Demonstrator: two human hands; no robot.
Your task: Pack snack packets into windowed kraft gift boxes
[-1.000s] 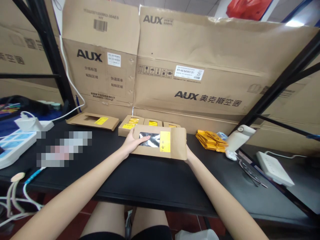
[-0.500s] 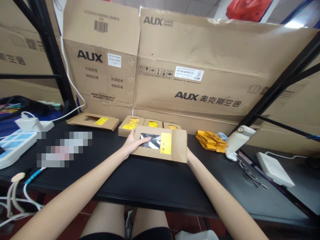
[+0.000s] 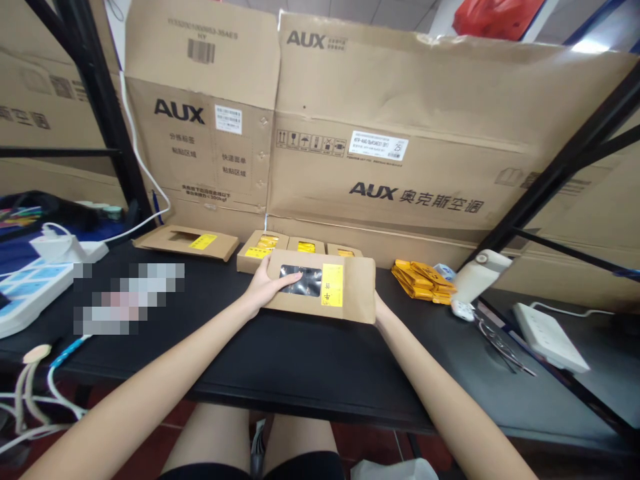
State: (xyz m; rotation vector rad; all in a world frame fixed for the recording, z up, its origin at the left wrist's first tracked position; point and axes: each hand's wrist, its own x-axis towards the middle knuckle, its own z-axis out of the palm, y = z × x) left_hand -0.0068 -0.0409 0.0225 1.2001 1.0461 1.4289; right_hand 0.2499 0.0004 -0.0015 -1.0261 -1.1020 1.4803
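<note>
A brown cardboard box (image 3: 295,308) with a dark window and a yellow label (image 3: 333,285) is held up over the black table. My left hand (image 3: 263,288) grips its left end, the thumb lying across the window and the other fingers out of sight behind. At the box's right end, my right hand (image 3: 379,311) is nearly all hidden behind the cardboard; only its wrist edge shows. Just behind stand similar boxes with yellow contents: a left one (image 3: 246,263), a middle one (image 3: 306,243) and a right one (image 3: 345,248), partly covered by the held box.
A flat windowed carton (image 3: 150,240) lies at the back left, near a white power strip (image 3: 37,287). Toward the right are orange packets (image 3: 423,281), a cream bottle (image 3: 483,277), glasses (image 3: 500,347) and a white power strip (image 3: 550,337). Large cardboard sheets (image 3: 425,87) wall the back.
The box has shifted very slightly, and the glare on its window has changed. Both arms stay almost in place.
</note>
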